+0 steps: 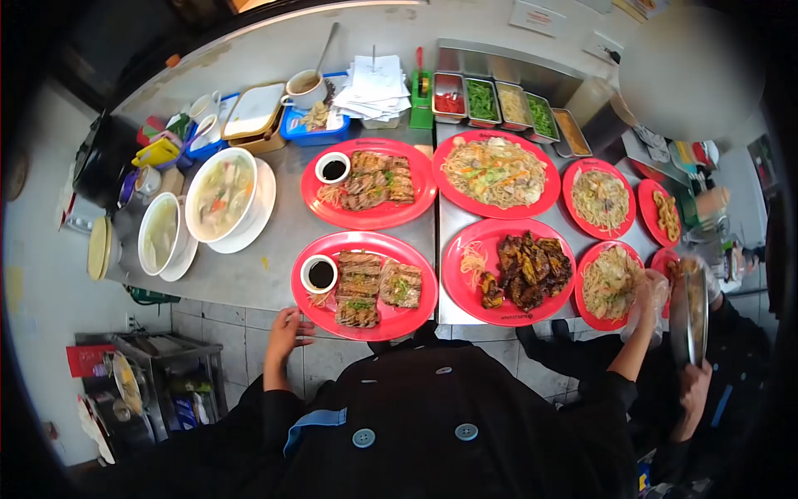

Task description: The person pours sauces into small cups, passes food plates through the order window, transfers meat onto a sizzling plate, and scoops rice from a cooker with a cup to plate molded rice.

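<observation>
My left hand (288, 338) is open, its spread fingers beside the rim of a red oval plate (426, 311) that bears sliced meat (359, 289) and a cup of dark sauce (319, 273). On the right, my right hand (646, 293) is at the edge of a red plate of noodles (609, 283). Translucent plastic (658, 309) shows around its fingers, and whether they hold anything cannot be made out. Between my hands lies a red plate with dark glazed meat (532, 270).
Soup bowls (223, 200) stand at the left. Farther back are more red plates, one of noodles (496, 172), topping trays (482, 101), papers (372, 87) and a green spindle holder (421, 100). At the right, a co-worker's hand (692, 387) holds a metal pan (690, 320).
</observation>
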### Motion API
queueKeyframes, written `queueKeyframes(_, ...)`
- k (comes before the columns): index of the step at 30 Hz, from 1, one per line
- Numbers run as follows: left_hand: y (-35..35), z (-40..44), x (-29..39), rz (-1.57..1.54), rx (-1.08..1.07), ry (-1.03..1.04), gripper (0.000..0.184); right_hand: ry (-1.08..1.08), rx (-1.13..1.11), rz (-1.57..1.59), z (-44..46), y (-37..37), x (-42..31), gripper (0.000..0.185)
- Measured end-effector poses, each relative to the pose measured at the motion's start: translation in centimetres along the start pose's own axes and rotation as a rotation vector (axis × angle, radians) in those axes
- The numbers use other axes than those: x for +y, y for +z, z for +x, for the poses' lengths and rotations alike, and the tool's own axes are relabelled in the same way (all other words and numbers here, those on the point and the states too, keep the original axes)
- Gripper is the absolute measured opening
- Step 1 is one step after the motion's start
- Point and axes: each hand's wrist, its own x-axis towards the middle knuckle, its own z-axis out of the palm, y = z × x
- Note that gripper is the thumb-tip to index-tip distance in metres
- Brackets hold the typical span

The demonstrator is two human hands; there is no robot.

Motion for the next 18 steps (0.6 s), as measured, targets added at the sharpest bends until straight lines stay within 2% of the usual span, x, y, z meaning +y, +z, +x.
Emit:
queueKeyframes(2,2.5,0.2,-1.3,-0.229,0.007,0.045,0.029,0.021,0.069,-0.031,0.1,0.4,-0.2,0.038)
queueKeyframes(6,5.1,-0.9,-1.4,-0.418,-0.048,0.141,0.030,0.031,0.119,-0.079,0.5,1.4,-1.1,0.040)
queueKeyframes(10,5.7,-1.7,-1.7,-0.514,-0.031,0.191,0.031,0.033,0.143,-0.096,0.4,1.8,-2.2,0.042)
queueKeyframes(18,3.5,-2.1,-4.6,-0.506,0.060,0.302,0.032,0.067,0.176,-0.130,-2.2,2.2,-4.3,0.045)
